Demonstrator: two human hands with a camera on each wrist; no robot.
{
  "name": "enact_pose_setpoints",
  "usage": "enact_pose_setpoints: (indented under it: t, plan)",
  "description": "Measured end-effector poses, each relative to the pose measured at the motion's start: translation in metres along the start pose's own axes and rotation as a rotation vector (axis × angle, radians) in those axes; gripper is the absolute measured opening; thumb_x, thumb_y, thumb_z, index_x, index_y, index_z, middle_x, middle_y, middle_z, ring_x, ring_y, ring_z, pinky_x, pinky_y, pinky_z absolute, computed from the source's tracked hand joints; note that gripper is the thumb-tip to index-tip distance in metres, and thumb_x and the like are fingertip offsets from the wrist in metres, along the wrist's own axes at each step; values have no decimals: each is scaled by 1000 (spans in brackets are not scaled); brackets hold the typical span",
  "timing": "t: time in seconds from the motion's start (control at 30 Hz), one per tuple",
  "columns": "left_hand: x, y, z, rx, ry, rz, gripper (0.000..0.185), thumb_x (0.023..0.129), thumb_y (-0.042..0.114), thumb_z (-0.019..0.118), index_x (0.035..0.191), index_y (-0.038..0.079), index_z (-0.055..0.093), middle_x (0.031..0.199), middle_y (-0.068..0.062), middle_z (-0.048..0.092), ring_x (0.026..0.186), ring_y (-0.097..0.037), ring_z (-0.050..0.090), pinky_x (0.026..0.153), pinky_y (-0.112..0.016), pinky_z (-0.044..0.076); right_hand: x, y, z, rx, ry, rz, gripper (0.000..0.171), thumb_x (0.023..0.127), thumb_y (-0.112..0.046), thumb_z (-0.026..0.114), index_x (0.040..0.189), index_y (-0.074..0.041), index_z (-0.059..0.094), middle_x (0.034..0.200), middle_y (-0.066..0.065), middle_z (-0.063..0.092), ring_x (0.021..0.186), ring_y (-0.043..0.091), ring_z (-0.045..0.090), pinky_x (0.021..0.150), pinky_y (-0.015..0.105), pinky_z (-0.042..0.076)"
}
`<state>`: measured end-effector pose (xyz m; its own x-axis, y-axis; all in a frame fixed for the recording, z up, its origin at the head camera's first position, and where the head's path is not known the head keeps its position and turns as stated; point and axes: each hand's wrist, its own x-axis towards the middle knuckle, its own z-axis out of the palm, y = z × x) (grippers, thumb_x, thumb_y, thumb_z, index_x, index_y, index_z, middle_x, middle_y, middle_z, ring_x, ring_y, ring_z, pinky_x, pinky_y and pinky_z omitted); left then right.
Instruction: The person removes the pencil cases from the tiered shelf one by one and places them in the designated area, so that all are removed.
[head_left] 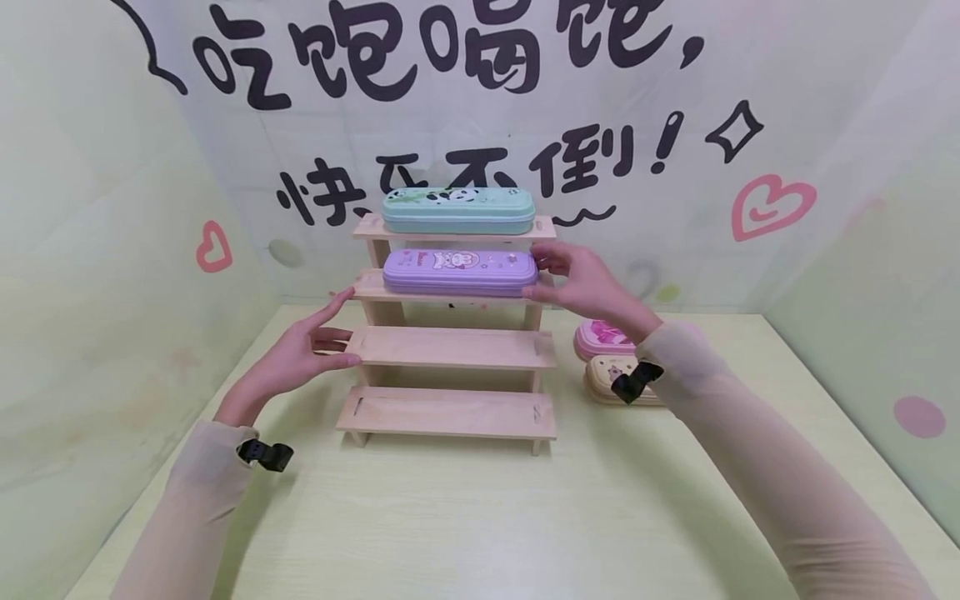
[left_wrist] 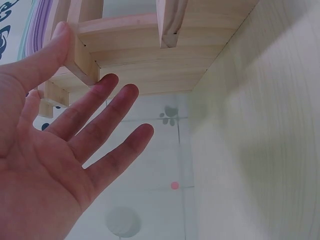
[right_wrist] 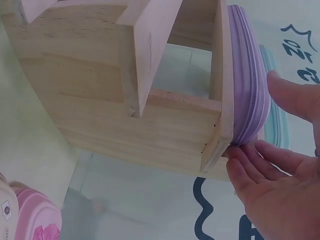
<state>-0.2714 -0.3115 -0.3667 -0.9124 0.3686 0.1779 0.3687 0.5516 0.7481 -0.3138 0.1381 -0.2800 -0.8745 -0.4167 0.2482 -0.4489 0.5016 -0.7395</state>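
A purple pencil case lies lengthwise on the second-highest tier of a stepped wooden rack. My right hand holds its right end, the thumb at the front and the fingers at the end and back. In the right wrist view, the thumb and fingertips sit at the purple pencil case's rounded end. My left hand is at the rack's left side, fingers extended, with fingertips touching the tier ends. Nothing lies in its palm in the left wrist view. A mint-green panda pencil case rests on the top tier.
Right of the rack, a pink pencil case and a beige pencil case lie on the pale table, partly hidden by my right forearm. A printed cloth backdrop hangs behind the rack, and pale side walls flank the table.
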Motion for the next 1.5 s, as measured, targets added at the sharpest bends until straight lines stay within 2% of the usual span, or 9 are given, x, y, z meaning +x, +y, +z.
enact_pose_setpoints:
  t: [0.2, 0.43, 0.6, 0.73, 0.87, 1.0, 1.13, 1.27, 1.5]
  plan:
    - [0, 2, 0, -1, -1, -2, 107, 92, 15, 85, 170, 39, 15, 158, -27, 45, 119, -40, 68, 95, -45, 59, 4, 0, 3, 9, 7, 2, 75, 88, -16, 87, 151, 3, 51, 146, 19, 59, 131, 34, 57, 114, 49, 45]
    - [-1, 5, 0, -8, 6, 12, 106, 93, 12, 84, 171, 33, 16, 158, -28, 44, 118, -40, 69, 94, -40, 60, 9, -4, 8, -52, 7, 32, 81, 86, -23, 89, 153, 4, 51, 161, 19, 40, 132, 40, 53, 113, 50, 45]
    - [-1, 5, 0, -6, 7, 13, 106, 93, 12, 84, 171, 34, 16, 156, -28, 47, 118, -41, 69, 94, -38, 60, 11, -4, 9, -15, 21, 42, 78, 82, -19, 92, 147, 5, 56, 148, 19, 54, 123, 36, 58, 107, 47, 49]
    - [-1, 4, -1, 0, 11, 5, 107, 92, 14, 85, 170, 36, 15, 154, -28, 50, 118, -41, 69, 94, -42, 60, 13, -4, 9, 20, -1, 47, 82, 81, -18, 93, 149, 5, 53, 137, 18, 62, 120, 34, 61, 104, 45, 53]
    - [-1, 2, -1, -1, 9, 1, 107, 92, 14, 85, 170, 40, 16, 154, -28, 49, 118, -40, 69, 95, -42, 59, 15, -3, 11, 24, -31, 54, 86, 83, -22, 93, 153, 2, 50, 137, 15, 62, 121, 30, 60, 107, 46, 50]
    - [-2, 2, 0, -6, 9, 19, 106, 93, 13, 84, 171, 35, 16, 153, -29, 50, 117, -41, 69, 93, -40, 60, 15, -1, 13, 45, -32, 63, 82, 84, -23, 92, 152, -1, 54, 134, 13, 63, 118, 27, 60, 107, 44, 50]
    - [-1, 2, 0, -3, 7, 28, 105, 94, 12, 83, 171, 32, 15, 155, -30, 47, 118, -42, 68, 93, -38, 60, 13, -1, 12, 76, -29, 73, 80, 83, -20, 92, 150, 1, 54, 130, 16, 65, 114, 31, 62, 99, 41, 54]
    - [0, 4, 0, 1, 5, 25, 105, 93, 12, 83, 171, 35, 16, 156, -28, 47, 119, -41, 68, 94, -39, 60, 11, 0, 9, 70, -26, 87, 82, 83, -20, 92, 151, 2, 52, 131, 17, 64, 113, 34, 62, 93, 40, 57]
    - [-2, 6, 0, -11, 1, 6, 105, 93, 13, 84, 170, 36, 16, 157, -27, 46, 119, -41, 68, 94, -39, 60, 11, 0, 7, 81, -72, 90, 84, 86, -22, 90, 155, 0, 48, 137, 15, 61, 120, 35, 61, 96, 42, 57]
